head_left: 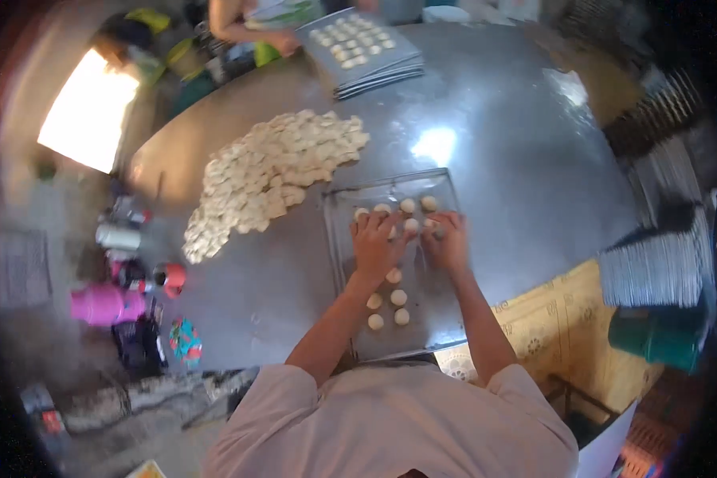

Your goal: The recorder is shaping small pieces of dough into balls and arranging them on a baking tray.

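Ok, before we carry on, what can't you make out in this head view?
All in the head view:
- Undersides of the left hand and right hand, and their hold on the dough balls: hidden by the hands' own backs.
- Lower dough pieces in the heap: covered by upper ones.
- Co-worker's upper body: cut off by the top edge.
- Beyond the bright opening: washed out by glare.
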Action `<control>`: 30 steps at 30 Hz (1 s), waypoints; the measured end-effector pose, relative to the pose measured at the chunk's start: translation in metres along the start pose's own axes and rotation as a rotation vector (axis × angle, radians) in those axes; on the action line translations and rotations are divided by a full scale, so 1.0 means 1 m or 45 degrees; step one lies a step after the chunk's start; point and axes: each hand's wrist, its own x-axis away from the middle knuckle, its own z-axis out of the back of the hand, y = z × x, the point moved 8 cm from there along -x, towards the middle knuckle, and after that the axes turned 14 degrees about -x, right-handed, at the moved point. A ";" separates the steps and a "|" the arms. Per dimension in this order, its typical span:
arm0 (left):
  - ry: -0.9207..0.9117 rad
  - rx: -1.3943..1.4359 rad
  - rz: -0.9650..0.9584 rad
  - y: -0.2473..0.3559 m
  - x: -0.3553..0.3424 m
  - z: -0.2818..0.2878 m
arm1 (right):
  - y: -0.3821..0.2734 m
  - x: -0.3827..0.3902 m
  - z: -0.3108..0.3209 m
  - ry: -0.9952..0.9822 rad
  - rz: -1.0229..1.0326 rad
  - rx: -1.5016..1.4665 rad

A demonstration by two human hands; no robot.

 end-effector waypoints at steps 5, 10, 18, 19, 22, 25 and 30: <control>0.027 -0.436 0.300 -0.142 0.004 0.073 | -0.027 -0.003 -0.029 -0.294 0.057 0.199; 0.213 -0.613 0.645 -0.311 -0.030 0.099 | -0.068 -0.018 -0.030 -0.087 0.110 0.162; 0.211 -0.046 0.801 -0.354 0.076 0.176 | -0.127 0.016 -0.173 -0.404 -0.151 -0.301; 0.354 -0.109 0.727 -0.340 0.107 0.196 | -0.129 0.016 -0.215 -0.510 -0.203 -0.332; -0.094 -0.057 0.474 -0.316 0.170 0.165 | -0.133 -0.002 -0.352 -0.770 -0.284 -0.333; -0.332 -0.221 0.471 -0.335 0.204 0.126 | -0.155 -0.041 -0.425 -0.480 -0.069 -0.451; -0.060 0.051 0.489 -0.382 0.253 0.172 | -0.187 -0.007 -0.412 -0.320 -0.012 -0.293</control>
